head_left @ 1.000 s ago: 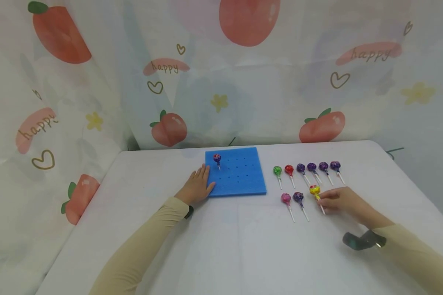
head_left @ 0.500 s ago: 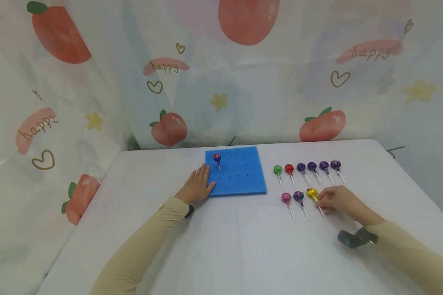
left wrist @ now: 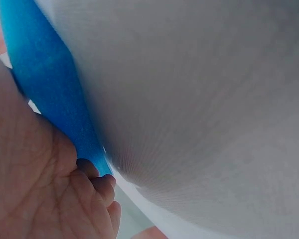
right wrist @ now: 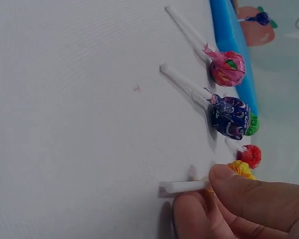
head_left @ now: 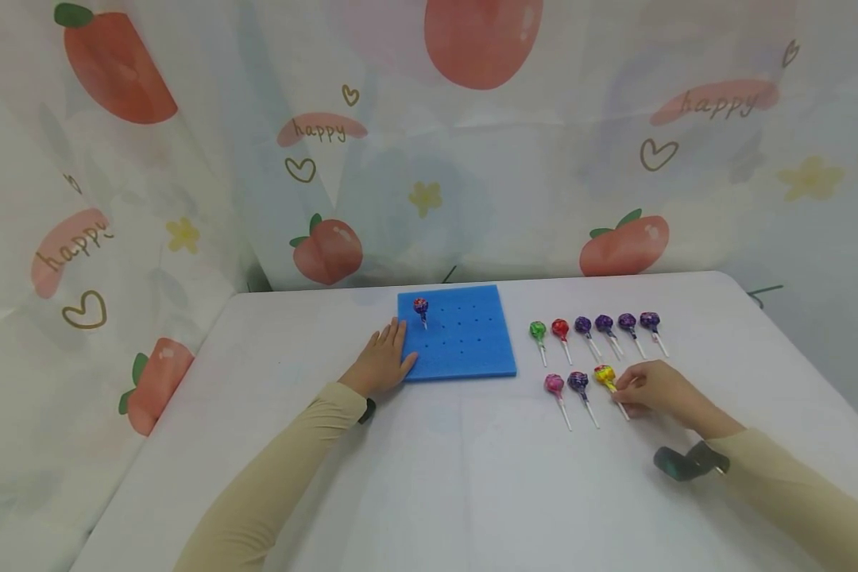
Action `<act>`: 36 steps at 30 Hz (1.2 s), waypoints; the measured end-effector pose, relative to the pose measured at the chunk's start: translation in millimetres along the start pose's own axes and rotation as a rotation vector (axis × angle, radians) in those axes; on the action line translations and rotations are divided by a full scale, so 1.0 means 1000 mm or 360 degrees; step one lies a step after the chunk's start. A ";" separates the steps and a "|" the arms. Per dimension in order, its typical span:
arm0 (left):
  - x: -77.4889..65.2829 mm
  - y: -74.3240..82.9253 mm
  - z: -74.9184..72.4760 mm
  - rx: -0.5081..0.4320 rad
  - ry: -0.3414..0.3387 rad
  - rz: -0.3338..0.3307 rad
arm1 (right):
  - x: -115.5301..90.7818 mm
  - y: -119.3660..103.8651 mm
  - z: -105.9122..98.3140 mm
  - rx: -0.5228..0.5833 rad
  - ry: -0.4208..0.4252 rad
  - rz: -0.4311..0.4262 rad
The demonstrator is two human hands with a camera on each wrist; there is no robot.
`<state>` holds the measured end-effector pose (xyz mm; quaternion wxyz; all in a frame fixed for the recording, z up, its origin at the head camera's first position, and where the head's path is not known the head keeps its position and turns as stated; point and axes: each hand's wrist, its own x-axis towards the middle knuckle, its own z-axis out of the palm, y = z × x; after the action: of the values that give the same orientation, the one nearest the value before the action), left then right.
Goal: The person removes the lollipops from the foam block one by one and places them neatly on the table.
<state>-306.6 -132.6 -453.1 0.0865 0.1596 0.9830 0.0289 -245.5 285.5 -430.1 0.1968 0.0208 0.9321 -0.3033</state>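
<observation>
My right hand (head_left: 654,388) pinches the stick of a yellow lollipop (head_left: 604,375) between thumb and fingertips, low over the table. In the right wrist view the thumb (right wrist: 254,196) covers part of its yellow wrapper, and the white stick (right wrist: 187,186) points left. Beside it lie a purple lollipop (right wrist: 230,117) and a pink lollipop (right wrist: 227,68). My left hand (head_left: 380,357) rests with extended fingers at the left edge of a blue foam board (head_left: 465,361) dotted with small holes. One purple-and-red lollipop (head_left: 420,307) stands upright in the board, near its back left corner.
Behind the right hand, a row on the white table (head_left: 465,477) holds a green lollipop (head_left: 538,329), a red lollipop (head_left: 560,329) and several purple lollipops (head_left: 604,323). A printed curtain (head_left: 529,175) hangs along the table's back edge.
The right hand has shifted slightly left and lowered the yellow lollipop toward the table, beside the purple one; it barely moves over the last half second. The left hand stays in place.
</observation>
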 end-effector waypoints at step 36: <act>0.001 -0.003 0.002 -0.0054 0.0021 0.0016 | 0.000 -0.096 -0.057 0.0079 -0.0389 -0.0655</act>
<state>-308.0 -134.9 -455.2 0.0824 0.1628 0.9821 0.0469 -281.2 239.7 -334.8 0.2417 -0.2017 0.8782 -0.3601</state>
